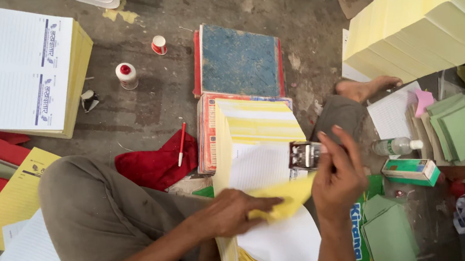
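Left hand [231, 212]: fingers bent, pinching corner of yellow sheet [286, 198], lifted off pad.
Right hand [337, 171]: fingers curled shut round metal stapler [306, 155], held just above yellow sheet, over pad's right side.
Paper pad [260, 173]: thick stack, white top leaf, yellow/white striped edges; centre of floor, betw. knees.
Under pad's far end: red-edged book stack [207, 133]; blue-covered board [239, 60] beyond it.
Left of pad: red cloth [155, 164] w/ red-white pen [181, 144] on it; small red-capped bottle [126, 75] farther off.
Top left: printed form stack [7, 68].
Right: clear bottle [395, 146], green box [410, 170], green cards [460, 129], tall yellow paper stack [428, 18].
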